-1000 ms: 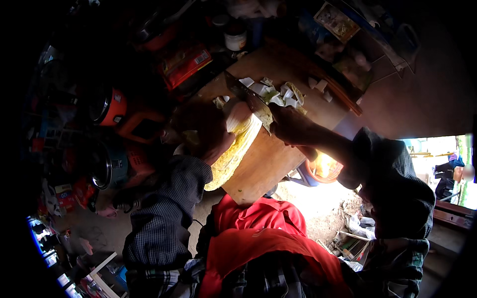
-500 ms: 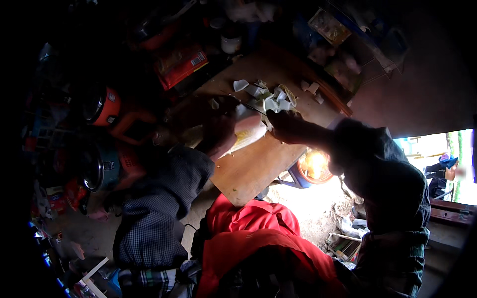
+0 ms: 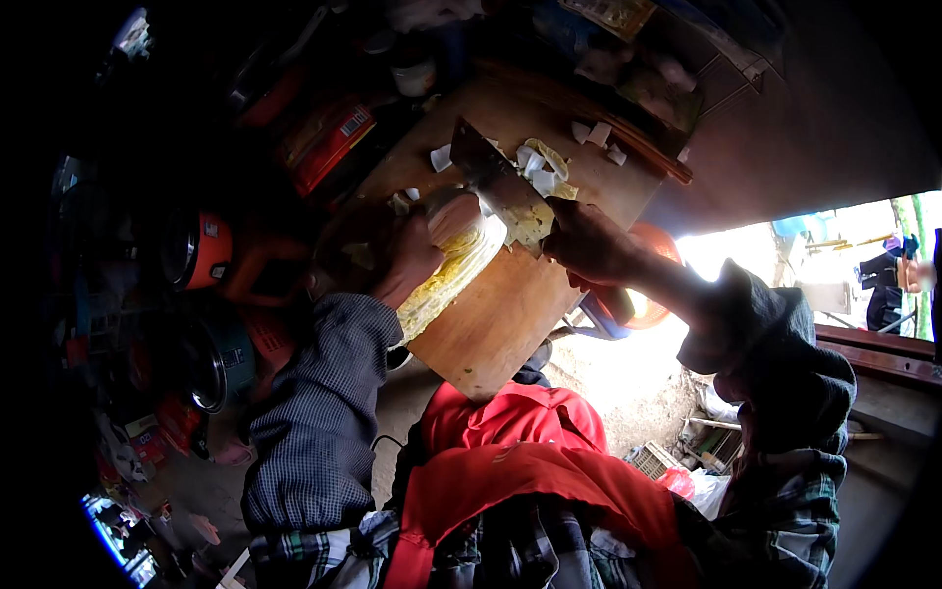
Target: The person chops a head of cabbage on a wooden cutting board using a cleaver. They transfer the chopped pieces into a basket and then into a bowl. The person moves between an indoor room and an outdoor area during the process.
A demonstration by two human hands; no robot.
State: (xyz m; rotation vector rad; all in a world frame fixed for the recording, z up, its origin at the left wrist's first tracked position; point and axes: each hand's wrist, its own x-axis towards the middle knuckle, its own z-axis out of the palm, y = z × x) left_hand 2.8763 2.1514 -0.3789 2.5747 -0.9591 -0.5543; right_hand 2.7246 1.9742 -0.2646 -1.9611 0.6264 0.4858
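A napa cabbage half (image 3: 461, 263), with pale stems and yellow leaves, lies across a brown wooden board (image 3: 496, 329). My left hand (image 3: 412, 257) rests on its side with fingers curled, pressing it down. In my right hand (image 3: 587, 243) is the handle of a cleaver (image 3: 491, 172). Its broad dark blade is tilted beside the cut end of the cabbage, with bits of leaf on its lower part. Cut white cabbage pieces (image 3: 542, 169) lie behind the blade and are partly hidden by it.
A few white scraps (image 3: 594, 133) lie by the board's far right edge. To the left stand an orange-red cooker (image 3: 206, 247) and a dark green pot (image 3: 221, 358). A red packet (image 3: 329, 147) lies beyond the board. An orange basin (image 3: 653, 294) stands below its right side.
The cleaver has turned from nearly edge-on to showing its broad face, leaning over the cut pieces. More of the cabbage's yellow leaves now shows. The view has shifted slightly.
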